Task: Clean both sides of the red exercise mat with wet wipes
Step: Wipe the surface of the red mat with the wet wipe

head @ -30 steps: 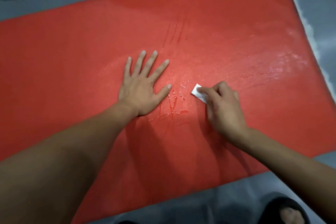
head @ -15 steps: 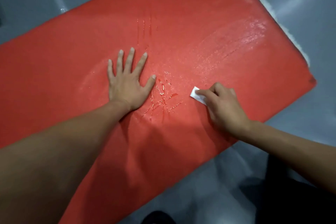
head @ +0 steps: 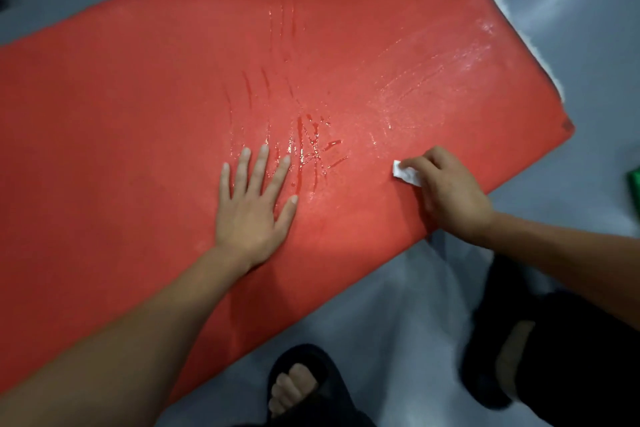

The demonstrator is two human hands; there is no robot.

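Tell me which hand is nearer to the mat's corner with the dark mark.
Right. The right hand, pinching the wet wipe, rests on the red mat a short way in from that corner. The left hand lies flat nearer the mat's middle, farther away.

The red exercise mat (head: 138, 121) has a matt, finely textured foam-like surface; at frame centre and upper right it carries glossy wet streaks (head: 311, 149). The wet wipe (head: 406, 173) is white, soft, crumpled fabric-like sheet. The floor (head: 398, 315) is smooth grey with a dull sheen.
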